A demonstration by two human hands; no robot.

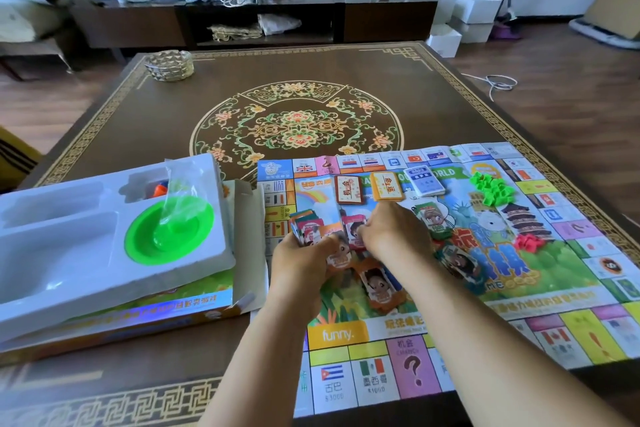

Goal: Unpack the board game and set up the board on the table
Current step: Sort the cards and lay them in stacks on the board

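The paper game board (540,291) lies unfolded on the right half of the table. My left hand (304,260) grips a fanned stack of play money (306,227) over the board's left part. My right hand (394,236) pinches a note at that stack. Separate notes lie on the board: one orange (377,288), one green (433,218), one dark green (460,263). Three card decks sit along the board's far side: brown (349,189), orange (387,186), blue-white (424,180). Green houses (491,188) and red pieces (529,241) lie in piles at the right.
The white plastic box insert (86,243) with a green bowl (169,232) and a clear bag rests on the orange game box (138,319) at the left. A glass ashtray (169,65) stands at the table's far left corner. A TV cabinet (256,17) is behind the table.
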